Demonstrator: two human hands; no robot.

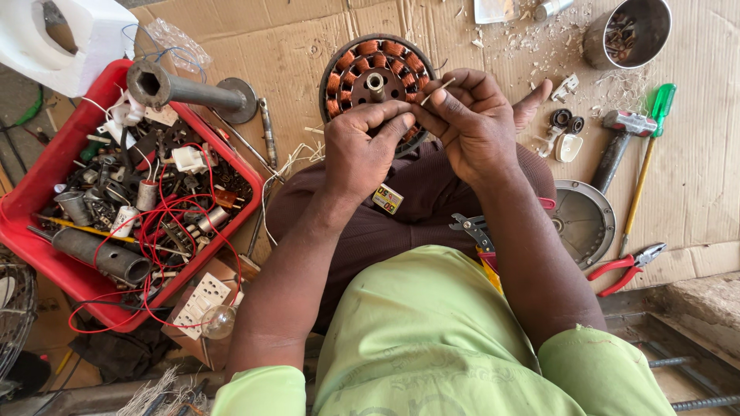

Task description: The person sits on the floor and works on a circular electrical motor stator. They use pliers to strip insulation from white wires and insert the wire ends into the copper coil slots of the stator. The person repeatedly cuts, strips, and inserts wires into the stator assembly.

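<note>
Just in front of the round copper-wound fan stator (375,83) on the cardboard, both hands meet. Right hand (472,123) pinches a thin pale sliver (438,90), tilted toward the stator; left hand (361,150), fingers curled together, touches beside it.

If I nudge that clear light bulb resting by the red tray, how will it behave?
The light bulb looks round and smooth, so it would probably roll at a light push. Its clear glass suggests that it is fragile and light. It leans against a switch plate beside the red tray, which may stop it on that side.
</note>
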